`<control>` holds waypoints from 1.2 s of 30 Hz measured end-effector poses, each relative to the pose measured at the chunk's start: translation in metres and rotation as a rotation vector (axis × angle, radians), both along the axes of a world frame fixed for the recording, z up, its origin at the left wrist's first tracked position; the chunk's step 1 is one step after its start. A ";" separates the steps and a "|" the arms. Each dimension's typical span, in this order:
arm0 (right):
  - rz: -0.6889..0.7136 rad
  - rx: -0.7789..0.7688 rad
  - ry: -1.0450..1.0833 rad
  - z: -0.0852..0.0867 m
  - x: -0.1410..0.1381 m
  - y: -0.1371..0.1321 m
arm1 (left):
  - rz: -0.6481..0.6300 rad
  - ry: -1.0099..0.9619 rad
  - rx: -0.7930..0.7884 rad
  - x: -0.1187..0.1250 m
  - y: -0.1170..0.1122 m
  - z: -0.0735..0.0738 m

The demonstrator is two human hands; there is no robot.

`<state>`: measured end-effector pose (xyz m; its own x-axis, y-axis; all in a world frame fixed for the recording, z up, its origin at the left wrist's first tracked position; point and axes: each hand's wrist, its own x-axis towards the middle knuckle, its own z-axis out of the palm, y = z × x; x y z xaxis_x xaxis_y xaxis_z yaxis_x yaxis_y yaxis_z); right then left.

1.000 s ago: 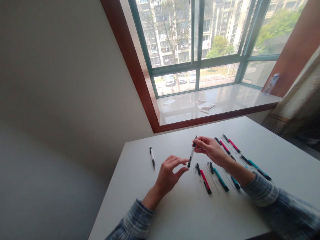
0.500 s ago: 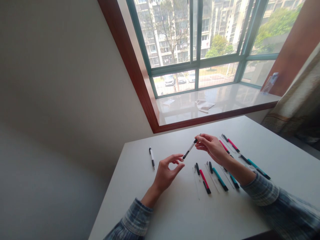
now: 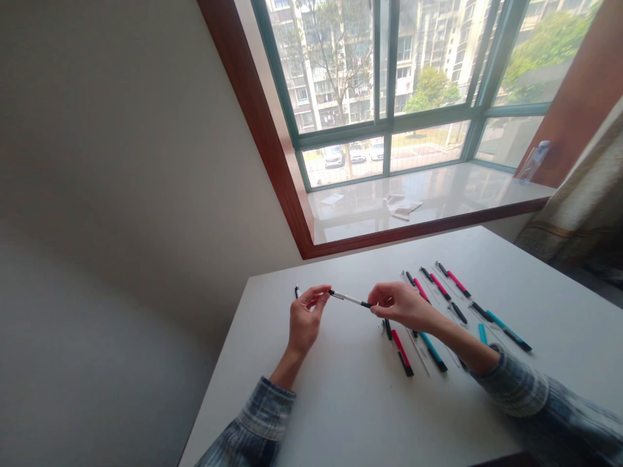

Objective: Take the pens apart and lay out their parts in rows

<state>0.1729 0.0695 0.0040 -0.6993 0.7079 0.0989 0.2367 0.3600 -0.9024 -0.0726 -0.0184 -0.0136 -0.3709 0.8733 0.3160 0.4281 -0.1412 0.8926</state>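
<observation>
A white pen with black ends is held above the table, nearly level. My left hand pinches its left end, where the clip is. The fingertips of my right hand are closed on its black right end. Behind my left hand lies another pen, mostly hidden. Under and beside my right forearm are disassembled pen parts: a red barrel, a teal barrel, black grips and thin refills. My right arm covers some of them.
The white table stands against a wall and a window sill. On the sill lie a crumpled cloth and a piece of paper. A clear bottle stands at its right end, near a curtain.
The pen has swung from steeply slanted to nearly level. My left hand has closed on its clip end, while my right hand has moved down and now pinches the opposite end.
</observation>
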 end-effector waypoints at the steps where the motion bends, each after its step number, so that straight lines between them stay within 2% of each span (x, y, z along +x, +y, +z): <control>1: -0.003 0.031 -0.035 0.001 -0.004 -0.005 | 0.008 0.037 -0.004 -0.002 -0.001 0.002; 4: -0.050 0.149 -0.108 0.007 -0.020 -0.018 | 0.081 0.165 -0.004 -0.008 -0.004 0.007; 7: -0.086 0.180 -0.157 0.015 -0.042 -0.027 | 0.260 0.240 0.027 -0.016 -0.006 0.007; 10: -0.081 0.182 -0.236 0.017 -0.068 -0.030 | 0.408 0.152 -0.052 -0.026 -0.004 0.002; 12: -0.068 0.197 -0.289 0.012 -0.086 -0.031 | 0.440 0.060 -0.122 -0.031 -0.002 -0.003; 17: -0.076 0.224 -0.357 0.000 -0.125 -0.037 | 0.404 -0.068 -0.130 -0.039 0.002 -0.013; 24: -0.094 0.247 -0.380 0.000 -0.160 -0.050 | 0.366 -0.144 -0.105 -0.045 0.011 -0.021; 30: -0.075 0.264 -0.363 0.001 -0.169 -0.061 | 0.333 -0.193 -0.087 -0.043 0.011 -0.023; 36: -0.059 0.280 -0.350 0.003 -0.166 -0.056 | 0.337 -0.209 -0.098 -0.041 0.012 -0.023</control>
